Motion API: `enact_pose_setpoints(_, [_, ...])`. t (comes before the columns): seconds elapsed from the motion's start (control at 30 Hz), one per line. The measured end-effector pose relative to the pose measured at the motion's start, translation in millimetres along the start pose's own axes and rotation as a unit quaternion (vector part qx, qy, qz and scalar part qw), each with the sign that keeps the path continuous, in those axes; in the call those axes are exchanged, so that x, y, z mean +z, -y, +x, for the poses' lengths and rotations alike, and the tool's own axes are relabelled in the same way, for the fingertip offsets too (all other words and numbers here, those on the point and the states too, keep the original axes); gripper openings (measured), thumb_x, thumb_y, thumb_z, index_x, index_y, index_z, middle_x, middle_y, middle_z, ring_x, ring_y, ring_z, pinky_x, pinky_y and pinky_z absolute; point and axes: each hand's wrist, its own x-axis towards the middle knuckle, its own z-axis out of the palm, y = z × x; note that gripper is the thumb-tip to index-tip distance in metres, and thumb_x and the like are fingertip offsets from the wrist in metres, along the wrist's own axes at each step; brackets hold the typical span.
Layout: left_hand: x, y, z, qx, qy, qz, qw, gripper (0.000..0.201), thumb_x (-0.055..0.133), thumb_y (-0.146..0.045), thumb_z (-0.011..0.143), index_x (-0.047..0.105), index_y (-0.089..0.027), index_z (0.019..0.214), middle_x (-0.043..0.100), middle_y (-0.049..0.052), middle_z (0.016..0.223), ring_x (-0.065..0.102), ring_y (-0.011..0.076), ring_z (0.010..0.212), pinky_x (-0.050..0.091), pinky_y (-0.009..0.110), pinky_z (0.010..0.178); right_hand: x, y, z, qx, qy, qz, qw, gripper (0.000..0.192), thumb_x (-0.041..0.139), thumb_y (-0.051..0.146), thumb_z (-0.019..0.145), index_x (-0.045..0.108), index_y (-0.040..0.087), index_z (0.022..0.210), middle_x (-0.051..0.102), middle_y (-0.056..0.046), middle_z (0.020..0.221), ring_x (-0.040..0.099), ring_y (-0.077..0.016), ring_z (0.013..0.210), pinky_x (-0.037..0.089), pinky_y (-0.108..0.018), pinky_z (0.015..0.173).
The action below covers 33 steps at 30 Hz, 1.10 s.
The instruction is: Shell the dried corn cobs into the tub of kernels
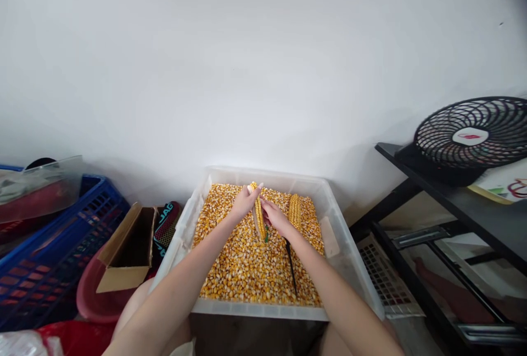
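My left hand [246,200] is closed around the upper part of a yellow corn cob [259,217]. The cob stands tilted above the kernels, with a pale bare strip along its left side. Against the cob's right side my right hand [275,218] has its fingers curled and pressed. Under both hands, loose corn kernels [247,273] fill much of a translucent plastic bin [341,235]. A second corn cob [295,210] lies on the kernels just beyond my right hand. A thin black tool [291,271] rests there too, its upper end hidden by my right wrist.
To the left stand a blue crate [94,207], a red basin [93,295] and an open cardboard box [123,279]. On the right, a black table [461,202] bears a black fan [473,133], with a white basket [387,279] below. A white wall [263,70] rises behind the bin.
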Motion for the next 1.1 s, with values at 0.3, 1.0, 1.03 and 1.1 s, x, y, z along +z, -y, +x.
enact_pose_setpoints(0.3, [3.6,-11,-6,-0.109,0.112,-0.173,0.972,0.040,0.055,-0.055,0.070,0.054,-0.015,0.075,0.059,0.003,0.057,0.057,0.0184,0.057,0.045,0.029,0.057,13,11,-6,0.018,-0.056,0.184,0.981,0.014,0.057,0.032,0.067,0.053,0.020,0.074,0.042,0.008,0.047,0.032,-0.0066,0.038,0.020,-0.019,0.037])
enact_pose_setpoints(1.0, [-9.5,-8,6,-0.135,-0.106,-0.307,0.936,0.039,0.057,-0.055,0.069,0.043,-0.019,0.071,0.044,-0.005,0.047,0.047,0.0101,0.039,0.042,0.023,0.045,23,-3,-17,-0.052,0.069,-0.200,0.976,0.041,0.043,0.058,0.079,0.054,0.019,0.079,0.042,0.005,0.054,0.039,-0.0091,0.046,0.033,-0.021,0.045])
enact_pose_setpoints(1.03, [-8.9,-8,5,-0.117,-0.119,-0.294,0.941,0.038,0.057,-0.054,0.070,0.043,-0.019,0.071,0.042,-0.006,0.046,0.045,0.0093,0.039,0.041,0.023,0.046,25,-4,-17,-0.067,0.057,-0.205,0.975,0.040,0.041,0.057,0.080,0.054,0.019,0.078,0.044,0.004,0.055,0.041,-0.0103,0.050,0.034,-0.022,0.049])
enact_pose_setpoints(1.1, [-8.5,-6,6,-0.083,-0.147,-0.262,0.950,0.037,0.053,-0.055,0.072,0.043,-0.019,0.071,0.040,-0.007,0.048,0.043,0.0090,0.041,0.041,0.024,0.048,29,-7,-17,-0.091,0.030,-0.211,0.973,0.041,0.037,0.055,0.082,0.055,0.019,0.075,0.048,0.002,0.059,0.046,-0.0132,0.059,0.037,-0.025,0.058])
